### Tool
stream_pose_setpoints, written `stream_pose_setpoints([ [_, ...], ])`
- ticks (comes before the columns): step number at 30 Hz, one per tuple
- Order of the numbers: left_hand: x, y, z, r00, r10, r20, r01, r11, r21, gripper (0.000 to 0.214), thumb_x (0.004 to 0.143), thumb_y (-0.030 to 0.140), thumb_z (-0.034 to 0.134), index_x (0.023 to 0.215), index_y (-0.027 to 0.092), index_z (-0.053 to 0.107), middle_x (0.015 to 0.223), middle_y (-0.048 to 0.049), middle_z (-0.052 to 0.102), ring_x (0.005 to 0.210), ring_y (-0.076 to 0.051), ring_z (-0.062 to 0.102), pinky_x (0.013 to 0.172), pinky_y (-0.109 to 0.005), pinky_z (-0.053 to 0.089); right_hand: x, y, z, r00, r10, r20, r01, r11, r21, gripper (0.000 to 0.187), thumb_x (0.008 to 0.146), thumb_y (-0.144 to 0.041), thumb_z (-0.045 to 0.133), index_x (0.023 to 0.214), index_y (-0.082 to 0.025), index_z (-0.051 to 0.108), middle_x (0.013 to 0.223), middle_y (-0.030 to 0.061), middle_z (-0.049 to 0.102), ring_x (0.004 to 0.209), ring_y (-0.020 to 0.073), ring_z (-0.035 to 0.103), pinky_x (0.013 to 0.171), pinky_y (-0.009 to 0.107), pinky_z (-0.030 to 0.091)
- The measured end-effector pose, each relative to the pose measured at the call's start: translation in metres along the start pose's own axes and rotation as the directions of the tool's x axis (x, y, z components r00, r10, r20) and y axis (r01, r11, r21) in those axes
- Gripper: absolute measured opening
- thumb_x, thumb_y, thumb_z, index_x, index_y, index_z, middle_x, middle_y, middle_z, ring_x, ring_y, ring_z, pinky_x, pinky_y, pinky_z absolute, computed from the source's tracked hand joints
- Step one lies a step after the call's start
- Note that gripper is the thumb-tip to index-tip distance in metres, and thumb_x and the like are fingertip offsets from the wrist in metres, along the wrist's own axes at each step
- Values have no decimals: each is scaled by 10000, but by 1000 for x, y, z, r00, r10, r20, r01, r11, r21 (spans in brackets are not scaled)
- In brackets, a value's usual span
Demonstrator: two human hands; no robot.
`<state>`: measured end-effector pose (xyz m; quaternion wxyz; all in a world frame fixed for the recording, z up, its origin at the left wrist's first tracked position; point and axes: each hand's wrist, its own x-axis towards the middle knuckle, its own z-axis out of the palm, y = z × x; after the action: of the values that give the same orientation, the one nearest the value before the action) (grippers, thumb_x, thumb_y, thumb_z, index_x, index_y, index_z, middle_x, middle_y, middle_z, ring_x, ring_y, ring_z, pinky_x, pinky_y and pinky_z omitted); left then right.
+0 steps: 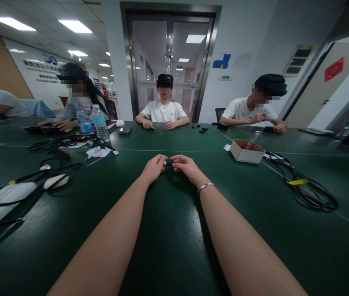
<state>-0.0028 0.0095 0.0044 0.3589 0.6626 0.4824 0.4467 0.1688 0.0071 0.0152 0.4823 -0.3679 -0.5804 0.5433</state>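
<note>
Between my two hands is a small dark stick with a bright metallic end (pixel 168 163), which looks like a USB stick. The fingertips of my left hand (pixel 155 168) pinch its metallic left end. My right hand (pixel 188 167) closes thumb and fingers on its black right end, and a silver bracelet (pixel 205 187) circles that wrist. Both hands are held close together above the green table (pixel 168 230). My fingers cover part of the stick, so its full shape is hidden.
A cardboard box (pixel 247 152) and coiled black cable (pixel 311 187) lie to the right. Leftward are more cables (pixel 60 142), a white mouse (pixel 56 181), papers (pixel 98 152) and two water bottles (pixel 100 123). Several people sit around the table; one person (pixel 163 111) is opposite.
</note>
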Motion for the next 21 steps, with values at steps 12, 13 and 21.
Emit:
stream_pose_setpoints([
  [12,2,-2,-1,1000,11,26,-12,999,38,319,859,405,421,995,186,608,637,6,530,550,-107,484,512,-208,376,1,1,-1,1000,8,2,-8,1000,-2,253,646,-64,631,880,-160,653,727,-4,625,583,93,562,562,203,468],
  [13,2,-3,-1,999,11,31,-12,999,37,344,865,434,407,987,184,609,618,8,521,541,-108,478,503,-207,370,0,1,0,1000,11,-3,-11,1000,-3,251,647,-62,629,877,-160,653,727,-3,628,578,92,561,563,204,469],
  [21,-2,3,0,1000,-1,8,1,999,35,275,836,350,456,1000,197,615,753,-12,583,578,-100,509,529,-209,398,-2,-3,1,1000,22,-17,-22,1000,-2,250,650,-59,617,881,-150,649,711,-3,631,560,86,560,558,196,464],
])
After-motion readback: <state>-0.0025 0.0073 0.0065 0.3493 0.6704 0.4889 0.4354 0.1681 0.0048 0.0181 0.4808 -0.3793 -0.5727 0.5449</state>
